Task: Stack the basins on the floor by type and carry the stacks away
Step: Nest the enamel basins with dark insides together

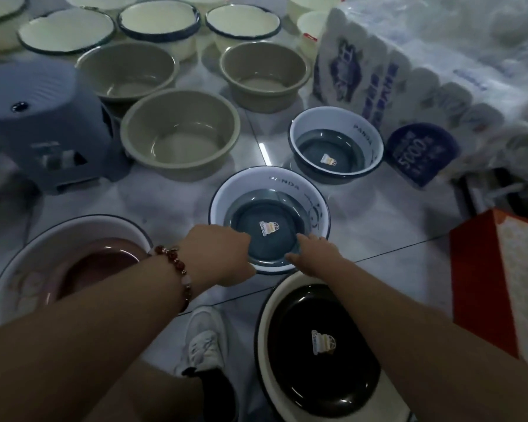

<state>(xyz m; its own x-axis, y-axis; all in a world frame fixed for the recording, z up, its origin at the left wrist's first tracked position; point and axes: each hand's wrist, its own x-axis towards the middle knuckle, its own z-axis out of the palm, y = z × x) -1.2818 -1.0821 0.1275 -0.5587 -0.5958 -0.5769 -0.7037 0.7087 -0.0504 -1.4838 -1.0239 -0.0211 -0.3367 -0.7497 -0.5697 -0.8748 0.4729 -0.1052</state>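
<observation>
Both hands reach the near rim of the blue basin (270, 222) on the floor: left hand (218, 254) seemingly curled over it, right hand (316, 254) fingers on it; lift level, nest into its twin (336, 147)

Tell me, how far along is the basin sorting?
Barely started. Nothing looks stacked yet: the three tan basins and the cream basins sit singly on the floor. In hand: the left hand and right hand grip the near rim of a blue panda basin. Its twin waits beyond.
</observation>
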